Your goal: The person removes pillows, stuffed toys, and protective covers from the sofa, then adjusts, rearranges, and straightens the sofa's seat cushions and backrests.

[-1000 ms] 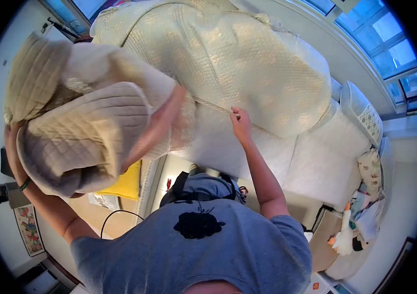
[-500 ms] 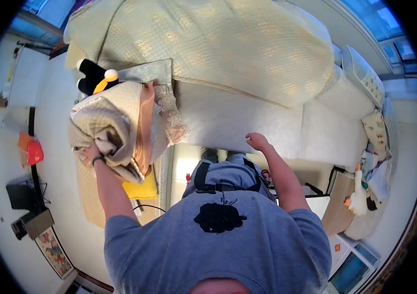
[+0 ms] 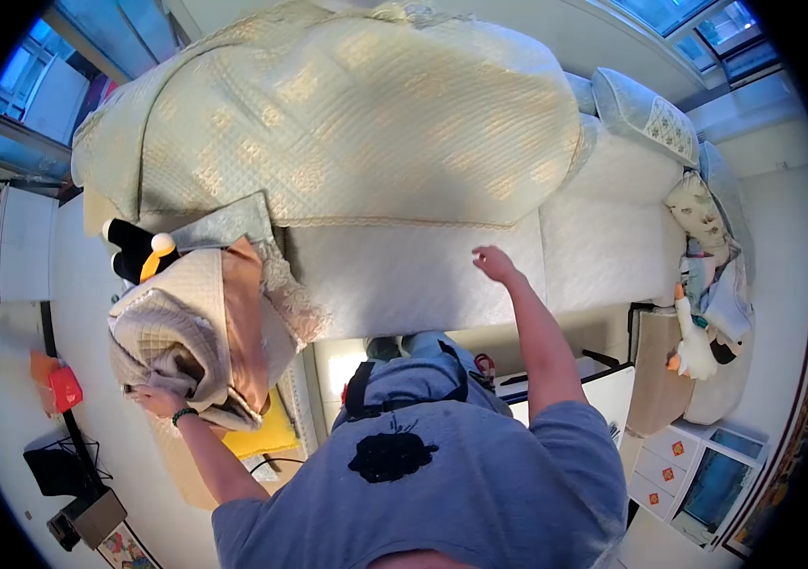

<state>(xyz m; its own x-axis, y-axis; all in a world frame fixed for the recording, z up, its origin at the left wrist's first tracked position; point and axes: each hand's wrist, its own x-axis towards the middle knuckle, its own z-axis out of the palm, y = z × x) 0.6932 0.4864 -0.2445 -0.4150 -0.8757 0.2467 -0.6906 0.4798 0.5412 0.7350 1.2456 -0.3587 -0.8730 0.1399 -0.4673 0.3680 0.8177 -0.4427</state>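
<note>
Beige quilted cloth (image 3: pixel 165 327) lies bunched in a heap toward the left of the head view, with a peach band (image 3: pixel 242 318) and a pale lace trim (image 3: pixel 280 289) along its right side. The left hand (image 3: pixel 159 402), below a dark bracelet (image 3: pixel 185 414) at the wrist, touches the heap's near left edge; whether its fingers grip the fabric or only rest there, I cannot make out. A yellow cushion (image 3: pixel 269 429) shows beneath the near side, and a black plush toy (image 3: pixel 134 252) sits just beyond the heap. The right hand (image 3: pixel 493 264) hangs over the pale sofa seat (image 3: pixel 394 270), well apart from the cloth, its fingers loosely curled with nothing visible in them. Farther back, a cream patterned cover (image 3: pixel 356 133) drapes over the sofa.
</note>
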